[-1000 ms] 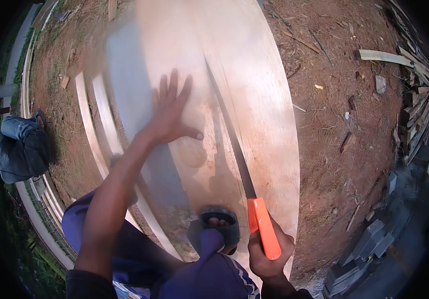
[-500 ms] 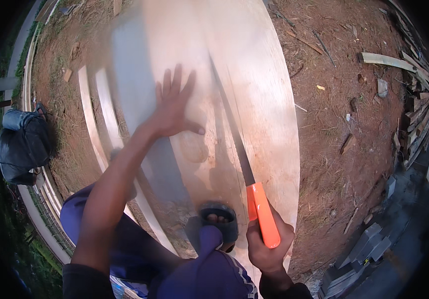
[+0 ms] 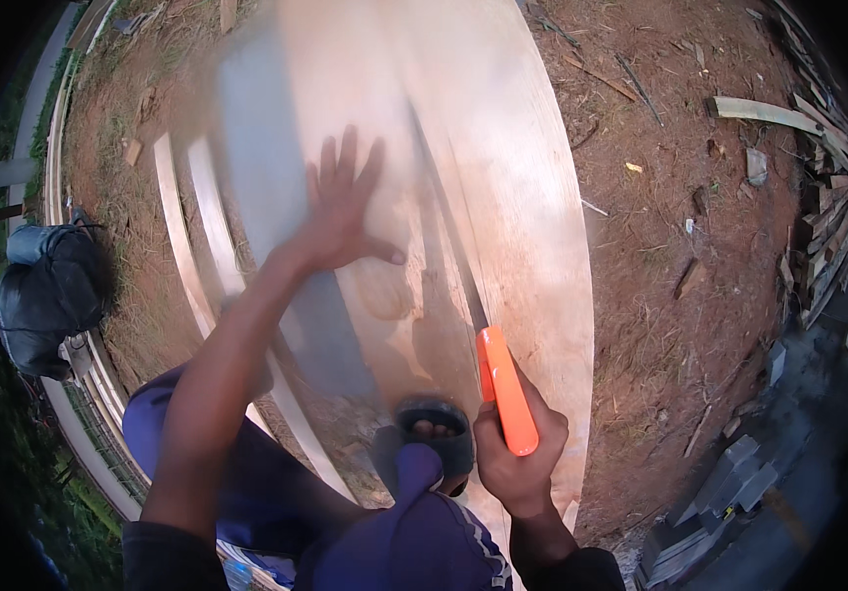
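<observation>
Sawing appears in hand. Right hand: grip closed around the orange-handled saw, lower right of centre. Left hand: fingers spread, holding nothing, palm-down on the board, mid-frame. The next stroke calls for a steady blade line.

Saw right of left hand on board; 2 strips left, woodpile far right.

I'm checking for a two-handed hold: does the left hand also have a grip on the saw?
No, the left hand is spread over the board, while only the right hand holds the orange saw handle.
</observation>
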The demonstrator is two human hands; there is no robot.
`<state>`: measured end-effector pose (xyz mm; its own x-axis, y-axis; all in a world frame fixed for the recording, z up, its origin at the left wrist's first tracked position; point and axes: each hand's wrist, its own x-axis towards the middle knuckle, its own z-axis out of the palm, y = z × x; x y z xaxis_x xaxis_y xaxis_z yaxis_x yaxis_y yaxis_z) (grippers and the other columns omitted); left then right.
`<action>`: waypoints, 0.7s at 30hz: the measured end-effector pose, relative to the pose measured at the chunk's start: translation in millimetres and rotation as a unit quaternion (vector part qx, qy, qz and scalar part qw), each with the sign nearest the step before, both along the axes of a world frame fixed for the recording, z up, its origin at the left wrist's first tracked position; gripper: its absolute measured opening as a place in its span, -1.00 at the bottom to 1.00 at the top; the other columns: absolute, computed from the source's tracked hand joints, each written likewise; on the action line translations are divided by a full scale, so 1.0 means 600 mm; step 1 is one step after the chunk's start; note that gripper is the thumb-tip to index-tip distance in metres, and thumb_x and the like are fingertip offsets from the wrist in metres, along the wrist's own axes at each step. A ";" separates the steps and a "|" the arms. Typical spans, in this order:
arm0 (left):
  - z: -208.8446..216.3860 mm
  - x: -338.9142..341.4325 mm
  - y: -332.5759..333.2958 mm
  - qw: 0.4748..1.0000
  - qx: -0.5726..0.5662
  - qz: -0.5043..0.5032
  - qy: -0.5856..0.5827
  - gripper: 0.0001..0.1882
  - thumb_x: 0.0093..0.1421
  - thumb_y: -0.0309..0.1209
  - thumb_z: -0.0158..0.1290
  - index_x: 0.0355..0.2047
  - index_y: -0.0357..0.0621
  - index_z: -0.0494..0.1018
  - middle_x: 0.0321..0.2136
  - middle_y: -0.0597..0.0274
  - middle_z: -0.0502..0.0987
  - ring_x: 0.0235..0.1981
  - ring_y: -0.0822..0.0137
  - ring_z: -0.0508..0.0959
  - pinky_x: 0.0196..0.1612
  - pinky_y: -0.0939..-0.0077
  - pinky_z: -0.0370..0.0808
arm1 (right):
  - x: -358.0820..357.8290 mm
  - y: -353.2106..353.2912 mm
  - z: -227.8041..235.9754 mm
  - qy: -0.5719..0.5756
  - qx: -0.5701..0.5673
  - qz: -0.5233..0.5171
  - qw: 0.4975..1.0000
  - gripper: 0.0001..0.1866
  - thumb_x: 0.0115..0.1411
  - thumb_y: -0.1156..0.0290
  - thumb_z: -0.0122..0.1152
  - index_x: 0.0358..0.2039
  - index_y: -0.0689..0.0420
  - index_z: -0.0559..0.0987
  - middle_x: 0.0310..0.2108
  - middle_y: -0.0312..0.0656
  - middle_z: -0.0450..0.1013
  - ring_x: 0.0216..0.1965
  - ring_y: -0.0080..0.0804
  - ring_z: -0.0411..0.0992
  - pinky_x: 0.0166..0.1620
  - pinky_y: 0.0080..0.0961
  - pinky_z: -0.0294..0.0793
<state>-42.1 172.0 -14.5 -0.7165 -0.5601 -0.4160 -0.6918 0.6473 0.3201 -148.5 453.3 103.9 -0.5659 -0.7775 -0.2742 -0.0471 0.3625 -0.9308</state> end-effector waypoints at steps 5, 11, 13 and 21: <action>0.005 -0.009 -0.003 1.000 0.005 -0.003 -0.003 0.58 -0.31 0.16 0.50 0.52 0.01 -0.32 0.48 -0.28 -0.47 0.47 -0.33 -0.50 0.43 -0.34 -0.42 | -0.014 -0.061 -0.020 -0.029 0.005 -0.028 0.999 -0.39 0.05 0.72 0.13 0.20 0.42 0.46 -0.21 0.13 0.63 -0.32 -0.29 0.67 -0.21 -0.41 0.62; 0.003 -0.014 0.007 0.999 -0.001 -0.023 -0.027 0.58 -0.29 0.24 0.48 0.52 0.03 -0.32 0.48 -0.29 -0.47 0.47 -0.37 -0.49 0.42 -0.36 -0.37 | -0.075 -0.265 -0.072 -0.104 0.005 -0.006 0.995 -0.45 0.14 0.47 0.19 0.18 0.28 0.49 -0.44 0.22 0.54 -0.36 0.06 0.60 -0.28 -0.21 0.53; -0.002 0.003 -0.010 1.000 -0.012 -0.011 -0.024 0.59 -0.32 0.22 0.48 0.52 0.02 -0.32 0.48 -0.28 -0.47 0.47 -0.35 -0.50 0.42 -0.35 -0.39 | -0.024 -0.140 -0.032 -0.042 0.071 0.001 0.997 -0.38 0.11 0.54 0.18 0.24 0.35 0.42 -0.36 0.21 0.56 -0.38 -0.11 0.63 -0.30 -0.32 0.56; 0.011 -0.013 0.002 1.000 0.011 -0.013 -0.018 0.58 -0.31 0.18 0.49 0.52 -0.05 -0.31 0.48 -0.29 -0.47 0.48 -0.32 -0.51 0.43 -0.31 -0.44 | -0.024 -0.110 -0.044 -0.034 0.054 -0.026 0.998 -0.38 0.09 0.65 0.16 0.23 0.39 0.43 -0.34 0.12 0.60 -0.34 -0.25 0.66 -0.25 -0.40 0.59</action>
